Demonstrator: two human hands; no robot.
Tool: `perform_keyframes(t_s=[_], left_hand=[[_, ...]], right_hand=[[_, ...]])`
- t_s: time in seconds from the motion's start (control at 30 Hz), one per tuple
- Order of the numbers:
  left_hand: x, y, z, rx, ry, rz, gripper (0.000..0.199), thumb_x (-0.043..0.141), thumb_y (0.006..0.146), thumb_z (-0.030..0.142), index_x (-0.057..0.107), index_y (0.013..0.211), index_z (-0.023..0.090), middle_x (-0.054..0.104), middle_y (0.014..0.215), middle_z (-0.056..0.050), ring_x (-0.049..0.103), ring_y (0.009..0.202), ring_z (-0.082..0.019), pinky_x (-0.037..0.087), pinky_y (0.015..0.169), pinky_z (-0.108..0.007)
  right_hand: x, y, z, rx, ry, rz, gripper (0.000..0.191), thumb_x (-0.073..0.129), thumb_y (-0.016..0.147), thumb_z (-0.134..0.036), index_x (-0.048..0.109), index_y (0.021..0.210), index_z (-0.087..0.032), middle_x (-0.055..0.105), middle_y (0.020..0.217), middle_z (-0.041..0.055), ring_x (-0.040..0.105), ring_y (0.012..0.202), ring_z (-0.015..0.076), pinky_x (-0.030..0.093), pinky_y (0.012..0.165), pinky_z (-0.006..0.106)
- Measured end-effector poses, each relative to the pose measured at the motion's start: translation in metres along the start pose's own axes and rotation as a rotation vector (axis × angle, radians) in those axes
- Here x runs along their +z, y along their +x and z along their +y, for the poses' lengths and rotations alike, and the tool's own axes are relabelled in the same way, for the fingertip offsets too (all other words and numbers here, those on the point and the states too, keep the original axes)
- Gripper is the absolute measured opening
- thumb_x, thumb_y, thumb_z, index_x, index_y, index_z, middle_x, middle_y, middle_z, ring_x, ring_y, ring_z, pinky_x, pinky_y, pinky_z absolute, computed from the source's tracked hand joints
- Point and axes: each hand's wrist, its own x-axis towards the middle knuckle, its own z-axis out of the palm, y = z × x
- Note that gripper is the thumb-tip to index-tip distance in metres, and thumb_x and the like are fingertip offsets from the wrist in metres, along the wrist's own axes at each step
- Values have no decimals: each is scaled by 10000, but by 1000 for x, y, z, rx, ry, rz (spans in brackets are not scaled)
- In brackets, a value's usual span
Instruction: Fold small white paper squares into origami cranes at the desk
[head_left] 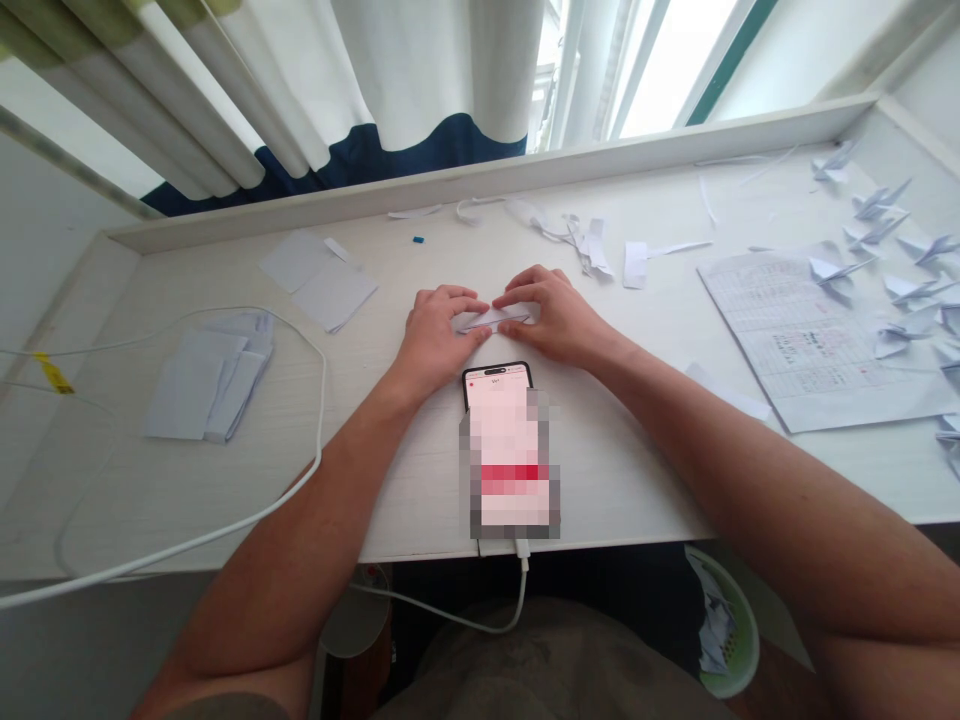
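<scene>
A small folded piece of white paper (pixel 491 320) lies flat on the white desk (pixel 390 420). My left hand (pixel 435 335) presses on its left end, and my right hand (pixel 551 315) pinches its right end with fingertips meeting over the fold. Most of the paper is hidden under my fingers. Just in front of my hands lies a phone (pixel 506 450) with its screen lit, plugged into a white cable (pixel 315 400).
A stack of white paper sheets (pixel 210 375) lies at the left, two more sheets (pixel 319 280) behind it. Paper scraps (pixel 592 245) litter the back. A printed sheet (pixel 810 340) and several folded paper cranes (pixel 892 250) sit at the right. A green bin (pixel 724 620) stands under the desk.
</scene>
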Motion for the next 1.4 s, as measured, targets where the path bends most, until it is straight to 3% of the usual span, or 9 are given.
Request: perform_keyframes(t_s=[0.13,0.3,0.4,0.5,0.63,0.77,0.9,1.17,1.4], left_hand=[[-1,-3,5,42,143,101,265,861,823,238,776,1074,255,735,1167,-53,562,1214,-302,469,1101,-469],[-3,-1,7,151,288,141,50,768,914,220,741,880,245,742,979,-45,610,1063,-283,477,993,-458],[-4,1,2,154,262,163,92,701,939,170,734,877,229,757,939,-45,644,978,-259,495,941,-429],[-4,-2,0,151,170,172,90,674,952,202,760,933,223,780,943,-47,669,929,-239,524,919,-405],[-4,-8,1,245,75,47,214,693,962,325,804,1124,242,811,1138,-62,691,1101,-259,520,1013,-422],[-8,-9,0,281,136,-56,236,715,965,421,828,1106,269,809,1215,-66,681,1166,-283,485,1042,-462],[-14,-7,-2,370,217,-114,174,712,981,359,825,1088,283,801,1266,-46,655,1240,-282,435,1071,-472],[-14,-3,-8,405,148,-124,147,683,1006,310,827,1005,277,841,1136,-32,715,1125,-252,456,1024,-435],[-20,-8,-3,430,261,-114,197,658,1018,271,836,946,318,815,1251,11,618,1345,-282,402,1089,-488]], right_hand=[[0,-4,-4,-86,-41,-55,285,657,953,-234,826,1183,-246,721,1210,113,598,1130,324,466,1043,524],[-10,-9,-13,-168,-132,-97,284,593,1002,-272,841,1105,-177,719,1061,139,594,984,295,477,951,463],[-16,-11,-16,-173,-232,-158,312,562,985,-177,824,1152,-159,723,1048,144,588,977,305,482,933,464],[-17,-12,-16,-168,-299,-133,256,602,998,-210,814,1126,-144,732,1117,160,594,1076,339,487,962,483],[-12,-12,-17,-192,-283,-73,185,652,1003,-257,801,1051,-158,742,1214,157,602,1167,346,477,1029,496],[-13,-15,-17,-198,-245,-99,196,627,1015,-245,807,1074,-196,761,1139,128,629,1051,311,493,984,477],[-17,-19,-15,-275,-203,-158,248,583,1044,-228,826,1093,-228,766,1145,113,619,1052,294,506,945,450],[-12,-15,-11,-386,-268,-145,223,590,1070,-243,812,1087,-240,783,1233,78,626,1161,272,453,1011,438],[-10,-13,-7,-369,-269,-133,230,591,1076,-272,816,1035,-253,790,1154,74,628,1098,265,455,965,423]])
